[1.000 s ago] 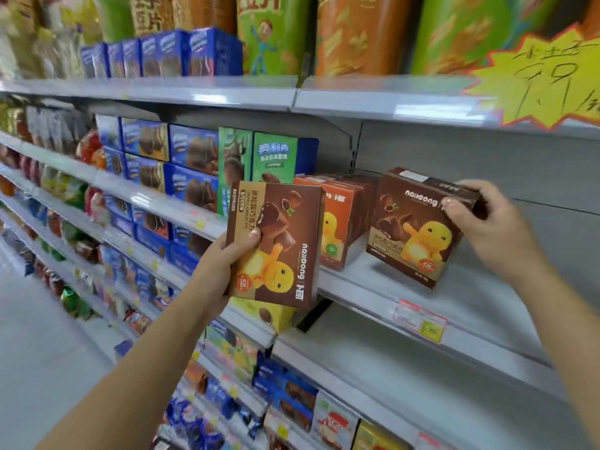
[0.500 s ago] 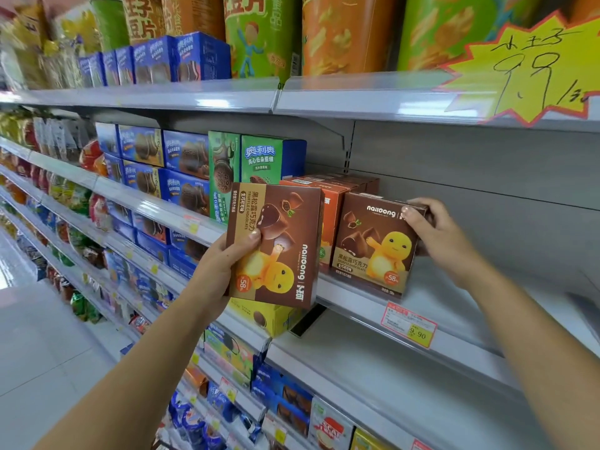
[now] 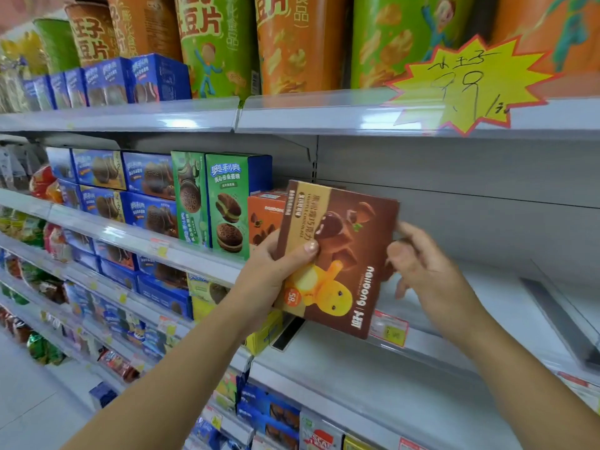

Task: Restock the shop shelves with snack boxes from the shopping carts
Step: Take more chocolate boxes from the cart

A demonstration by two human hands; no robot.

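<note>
The left hand (image 3: 269,274) holds a flat brown box (image 3: 344,241) of chocolate snacks. The thumb (image 3: 302,251) is pressed across the printed front, and the other fingers are curled round the box's left edge and lie behind it, out of sight. The box is in the air in front of the middle shelf (image 3: 487,306). It is turned so that its lettering runs sideways, and it is tilted with its lower corner overlapping the shelf's front rail. The right hand (image 3: 425,271) is at the box's right edge with its fingers loosely curled. The tips reach the edge near the upper right corner, but it cannot be told whether they grip the box or only touch it. Just left of the box an orange box (image 3: 264,212) stands on the same shelf, partly hidden by it. Further left stand green cake boxes (image 3: 227,206), then stacked blue biscuit boxes (image 3: 146,177). A price tag (image 3: 389,328) is fixed to the rail just beside the box's lower right corner. On the shelf above stand tall orange and green snack tubs (image 3: 292,43), and a yellow star-shaped price sign (image 3: 470,82) hangs on that shelf's rail.
</note>
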